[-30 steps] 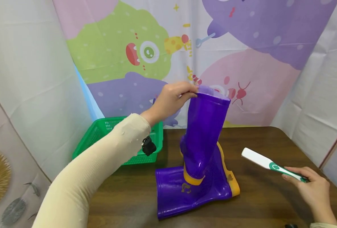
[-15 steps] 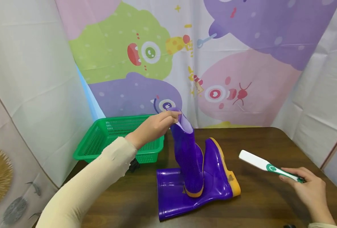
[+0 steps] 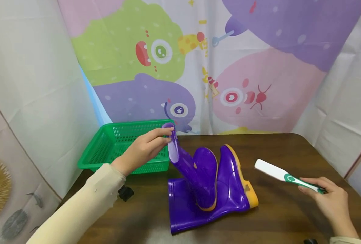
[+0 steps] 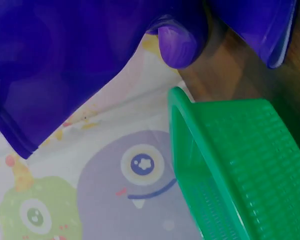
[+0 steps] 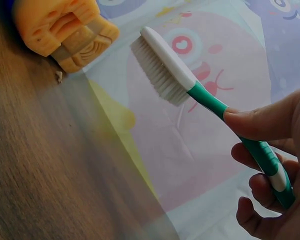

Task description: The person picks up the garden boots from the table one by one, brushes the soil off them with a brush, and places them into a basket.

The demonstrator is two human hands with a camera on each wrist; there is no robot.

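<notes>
By the rim of its shaft, my left hand (image 3: pixel 145 147) pinches a purple rain boot (image 3: pixel 188 167), its opening tipped toward the left. In the left wrist view this boot's shaft (image 4: pixel 65 60) fills the upper left. Beneath it a second purple rain boot (image 3: pixel 230 186) lies on its side, its yellow sole facing right. The raised boot overlaps it; whether they touch I cannot tell. My right hand (image 3: pixel 333 200) grips the green-and-white handle of a scrubbing brush (image 3: pixel 272 169), held apart from the boots. White bristles (image 5: pixel 157 70) on its head show in the right wrist view.
A green perforated plastic basket (image 3: pixel 90 162) stands at the back left, close to the left hand. The brown wooden table (image 3: pixel 278 220) ends at a cartoon-printed cloth (image 3: pixel 244 74). A small pale crumb (image 5: pixel 59 77) lies near the yellow sole.
My left hand has swung left and downward, tilting the raised boot's shaft toward the basket and turning its opening. The lying boot keeps its place. My right hand with the brush has barely moved.
</notes>
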